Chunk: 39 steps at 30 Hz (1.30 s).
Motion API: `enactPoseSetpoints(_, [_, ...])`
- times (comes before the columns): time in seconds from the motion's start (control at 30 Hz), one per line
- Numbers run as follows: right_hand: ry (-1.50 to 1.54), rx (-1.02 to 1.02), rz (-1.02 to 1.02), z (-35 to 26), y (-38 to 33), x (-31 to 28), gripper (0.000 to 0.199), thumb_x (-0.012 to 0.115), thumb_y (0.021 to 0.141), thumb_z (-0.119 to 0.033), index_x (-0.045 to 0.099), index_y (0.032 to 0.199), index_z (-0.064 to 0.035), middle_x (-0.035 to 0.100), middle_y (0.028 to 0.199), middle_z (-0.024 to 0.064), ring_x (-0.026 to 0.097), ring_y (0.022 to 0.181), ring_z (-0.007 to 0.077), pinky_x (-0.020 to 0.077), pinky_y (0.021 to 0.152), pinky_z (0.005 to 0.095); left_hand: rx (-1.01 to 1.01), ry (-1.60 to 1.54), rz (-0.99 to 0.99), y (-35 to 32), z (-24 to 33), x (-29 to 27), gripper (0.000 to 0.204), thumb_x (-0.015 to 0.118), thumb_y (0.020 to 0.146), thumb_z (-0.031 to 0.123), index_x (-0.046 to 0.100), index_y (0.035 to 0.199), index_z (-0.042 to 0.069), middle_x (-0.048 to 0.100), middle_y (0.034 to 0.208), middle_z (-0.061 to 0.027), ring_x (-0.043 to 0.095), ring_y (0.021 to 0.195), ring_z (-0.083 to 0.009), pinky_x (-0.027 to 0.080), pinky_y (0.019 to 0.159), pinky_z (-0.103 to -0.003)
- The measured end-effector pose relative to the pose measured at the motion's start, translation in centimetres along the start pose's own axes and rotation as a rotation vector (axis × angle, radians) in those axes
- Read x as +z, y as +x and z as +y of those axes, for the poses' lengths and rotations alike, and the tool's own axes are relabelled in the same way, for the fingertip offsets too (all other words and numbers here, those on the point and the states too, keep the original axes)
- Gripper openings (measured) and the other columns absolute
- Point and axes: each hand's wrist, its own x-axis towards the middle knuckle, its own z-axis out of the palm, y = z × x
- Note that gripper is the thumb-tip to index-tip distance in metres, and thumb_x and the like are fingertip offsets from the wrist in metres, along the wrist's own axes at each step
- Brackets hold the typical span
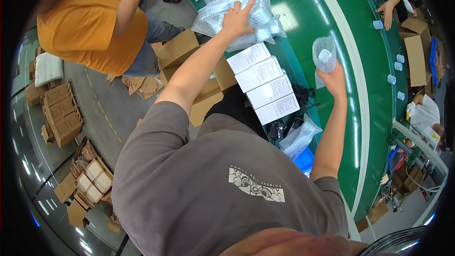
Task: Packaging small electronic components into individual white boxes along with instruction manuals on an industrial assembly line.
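My left hand (pixel 239 21) reaches out to the far side, its fingers spread over a pile of bubble-wrapped packages (pixel 213 18). It rests on the pile and no single package is lifted. Held over the green belt, my right hand (pixel 334 79) is closed round the lower end of a bubble-wrap bag (pixel 324 50). A white round-ended item shows through the clear wrap; its kind I cannot make out. Between my arms stands a row of white boxes (pixel 272 90) with printed tops.
An open cardboard box (pixel 208 85) stands left of the white boxes. Another bubble-wrapped package (pixel 301 137), black cables (pixel 305 92) and a blue bin (pixel 304 159) lie near me. The green conveyor (pixel 348 114) curves along the right. A co-worker in orange (pixel 95 23) stands at left.
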Motion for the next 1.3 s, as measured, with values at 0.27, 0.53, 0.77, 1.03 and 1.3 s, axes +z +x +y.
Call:
enactPoseSetpoints(0.27, [0.212, 0.168, 0.109, 2.5, -10.4, -2.7, 0.044, 0.078, 0.077, -0.010, 0.064, 0.117, 0.0025, 0.071, 0.109, 0.0117, 0.068, 0.100, 0.0223, 0.0519, 0.089, 0.0361, 0.020, -0.219, 0.457, -6.6, 0.4, -2.6, 0.108, 0.089, 0.054, 0.024, 0.040, 0.151, 0.026, 0.049, 0.137, -0.0236, 0.061, 0.112, -0.0425, 0.054, 0.092, -0.051])
enactPoseSetpoints(0.53, [0.856, 0.261, -0.850, -2.2, -19.9, 2.6, 0.072, 0.078, 0.077, -0.016, 0.047, 0.139, 0.0041, 0.061, 0.130, 0.0153, 0.058, 0.120, 0.0246, 0.0449, 0.104, 0.0384, -0.276, -0.824, 0.626, -25.8, -2.7, 0.4, 0.081, 0.086, 0.060, 0.020, 0.051, 0.131, 0.004, 0.061, 0.122, -0.0174, 0.063, 0.111, -0.0316, 0.052, 0.095, -0.042])
enactPoseSetpoints(0.77, [0.428, 0.095, -1.231, -6.7, -25.1, 19.3, 0.065, 0.076, 0.082, -0.021, 0.045, 0.135, 0.0012, 0.064, 0.121, 0.0188, 0.064, 0.111, 0.0321, 0.0478, 0.098, 0.0385, -0.744, -0.875, 0.448, -41.3, -13.0, 14.3, 0.069, 0.083, 0.068, 0.016, 0.052, 0.129, 0.004, 0.068, 0.114, -0.0112, 0.066, 0.105, -0.0246, 0.052, 0.092, -0.039])
enactPoseSetpoints(1.03, [0.134, 0.096, -0.979, -0.4, -25.0, 30.6, 0.058, 0.070, 0.075, -0.010, 0.051, 0.129, -0.0074, 0.067, 0.112, 0.0197, 0.066, 0.106, 0.0348, 0.0505, 0.091, 0.0399, -0.658, -0.368, -0.133, -40.6, -21.7, 17.7, 0.094, 0.083, 0.065, 0.019, 0.038, 0.147, 0.015, 0.066, 0.123, -0.0154, 0.062, 0.116, -0.0343, 0.044, 0.101, -0.047])
enactPoseSetpoints(1.3, [0.019, 0.444, -0.512, 7.4, -29.5, 37.0, 0.057, 0.069, 0.076, -0.013, 0.053, 0.131, -0.0092, 0.067, 0.112, 0.0208, 0.065, 0.108, 0.0412, 0.0506, 0.092, 0.0458, -0.278, -0.070, -0.465, -33.0, -35.2, 36.8, 0.099, 0.084, 0.066, 0.021, 0.034, 0.152, 0.023, 0.059, 0.136, -0.0108, 0.052, 0.128, -0.0315, 0.035, 0.105, -0.049])
